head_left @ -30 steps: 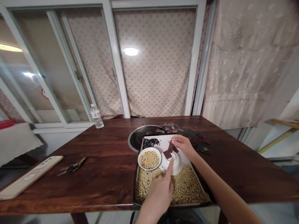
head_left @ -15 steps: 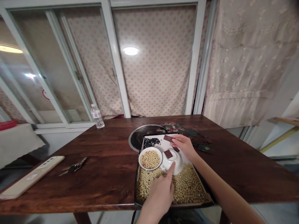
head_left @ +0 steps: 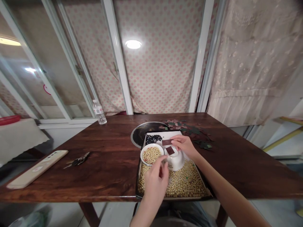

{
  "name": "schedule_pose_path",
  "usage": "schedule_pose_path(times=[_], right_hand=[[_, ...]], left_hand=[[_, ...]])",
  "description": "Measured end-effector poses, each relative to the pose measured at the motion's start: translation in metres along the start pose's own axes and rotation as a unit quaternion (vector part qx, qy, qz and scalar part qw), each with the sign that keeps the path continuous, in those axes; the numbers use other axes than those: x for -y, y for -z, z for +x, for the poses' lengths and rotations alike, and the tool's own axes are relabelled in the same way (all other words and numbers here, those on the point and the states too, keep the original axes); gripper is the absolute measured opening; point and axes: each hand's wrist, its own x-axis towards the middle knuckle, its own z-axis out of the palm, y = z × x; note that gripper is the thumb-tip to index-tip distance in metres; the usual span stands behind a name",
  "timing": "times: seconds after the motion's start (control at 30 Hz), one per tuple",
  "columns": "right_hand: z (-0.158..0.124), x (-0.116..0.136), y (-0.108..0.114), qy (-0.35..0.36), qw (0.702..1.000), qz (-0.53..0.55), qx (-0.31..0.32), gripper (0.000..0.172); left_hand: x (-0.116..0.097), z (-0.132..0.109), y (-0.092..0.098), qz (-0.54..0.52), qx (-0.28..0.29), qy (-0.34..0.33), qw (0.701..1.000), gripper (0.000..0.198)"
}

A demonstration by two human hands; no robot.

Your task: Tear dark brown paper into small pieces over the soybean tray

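My right hand point(head_left: 184, 146) pinches a dark brown rectangular strip point(head_left: 167, 142) by its right end, above the far part of a black-edged tray point(head_left: 138, 179). Below it a white bowl point(head_left: 177, 161) is turned upside down. A small dark brown square piece point(head_left: 169, 150) lies on the bowl's base. My left hand point(head_left: 156, 176) is just left of the bowl, over the beans. Its index finger and thumb are curved and apart, with nothing visible between them. To its upper left, an upright white bowl point(head_left: 141, 154) holds pale round beans point(head_left: 151, 155). Loose pale beans point(head_left: 182, 184) cover the tray's near part.
Small black pieces point(head_left: 153, 138) lie in the tray's far left corner. Behind it are a round dark plate-like disc point(head_left: 138, 134) and scattered green and brown scraps point(head_left: 195, 130). A phone point(head_left: 38, 168), keys point(head_left: 77, 160) and a water bottle point(head_left: 99, 112) occupy the table's left side.
My left hand has drawn back left from the upturned bowl, and its pointing index finger has curled. My right hand has brought the brown strip slightly left and lower. The camera view has shifted slightly.
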Motion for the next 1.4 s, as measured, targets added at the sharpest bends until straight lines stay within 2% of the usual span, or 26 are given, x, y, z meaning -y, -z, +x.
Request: schedule_pose_path(times=[0.1, 0.2, 0.27, 0.33, 0.47, 0.53, 0.63, 0.7, 0.77, 0.87, 0.97, 1.07, 1.2, 1.4], right_hand=[[-0.006, 0.005, -0.001, -0.020, 0.996, -0.029, 0.077, 0.023], [-0.013, 0.009, -0.001, -0.036, 0.987, -0.045, 0.153, 0.023], [-0.018, 0.010, 0.000, -0.036, 0.983, -0.054, 0.172, 0.023], [-0.024, 0.011, 0.000, -0.031, 0.983, -0.061, 0.169, 0.022], [-0.039, 0.019, -0.002, -0.042, 0.982, -0.095, 0.156, 0.018], [-0.049, 0.027, -0.006, -0.029, 0.981, -0.133, 0.140, 0.016], [-0.062, 0.041, -0.014, 0.026, 0.971, -0.202, 0.127, 0.012], [-0.069, 0.047, -0.019, 0.046, 0.960, -0.239, 0.134, 0.012], [-0.075, 0.050, -0.022, 0.041, 0.952, -0.273, 0.129, 0.018], [-0.087, 0.047, -0.021, -0.006, 0.932, -0.348, 0.103, 0.024], [-0.099, 0.038, -0.018, -0.050, 0.893, -0.424, 0.139, 0.012], [-0.105, 0.026, -0.018, -0.068, 0.880, -0.441, 0.160, 0.006], [-0.107, 0.015, -0.021, -0.051, 0.881, -0.441, 0.163, 0.015], [-0.106, 0.015, -0.022, -0.030, 0.888, -0.429, 0.161, 0.017]], left_hand=[[0.007, 0.002, -0.002, -0.068, -0.097, 0.003, 0.993, 0.030], [0.012, 0.005, -0.004, -0.121, -0.111, -0.012, 0.986, 0.043], [0.013, 0.006, -0.005, -0.149, -0.104, -0.005, 0.983, 0.036], [0.014, 0.007, -0.004, -0.173, -0.105, 0.008, 0.979, 0.026], [0.015, 0.007, 0.001, -0.220, -0.075, 0.039, 0.972, 0.025], [0.014, 0.007, 0.007, -0.207, -0.022, 0.042, 0.977, 0.023], [0.013, 0.006, 0.022, -0.126, 0.105, 0.008, 0.986, 0.018], [0.014, 0.002, 0.031, -0.104, 0.143, -0.008, 0.984, 0.023], [0.017, -0.004, 0.037, -0.110, 0.133, 0.002, 0.985, 0.025], [0.022, -0.016, 0.038, -0.175, 0.082, 0.066, 0.979, 0.021], [0.022, -0.025, 0.034, -0.273, 0.012, 0.140, 0.952, 0.023], [0.014, -0.025, 0.032, -0.349, -0.037, 0.172, 0.921, 0.030], [0.005, -0.020, 0.032, -0.397, -0.033, 0.178, 0.900, 0.031], [0.005, -0.009, 0.022, -0.425, 0.040, 0.202, 0.882, 0.030]])
